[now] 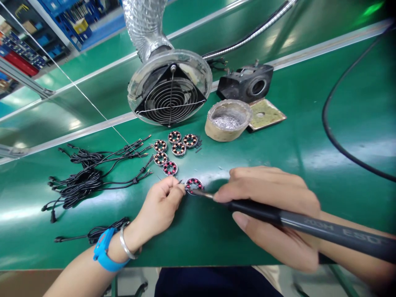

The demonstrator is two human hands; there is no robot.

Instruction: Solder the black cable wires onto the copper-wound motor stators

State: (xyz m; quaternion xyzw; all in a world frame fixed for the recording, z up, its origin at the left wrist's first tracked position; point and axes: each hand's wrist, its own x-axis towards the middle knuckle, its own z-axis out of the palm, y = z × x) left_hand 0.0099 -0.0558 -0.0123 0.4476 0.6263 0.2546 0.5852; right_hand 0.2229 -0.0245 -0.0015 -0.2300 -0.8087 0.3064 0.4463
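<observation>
My right hand grips a soldering iron like a pen, with its metal tip at a small round motor stator wound with red coils. My left hand pinches a thin black wire against the stator's left edge; the fingertips partly hide it. Just behind the left hand, another red-wound stator touches a loose group of copper-coloured stators. Short black tube pieces lie beside that group.
Bundles of black cables lie at the left, with a smaller cable near my left wrist. A fume extractor hood hangs over the back. Behind the right hand stand a bowl of solder scraps, a sponge tray and a black iron stand.
</observation>
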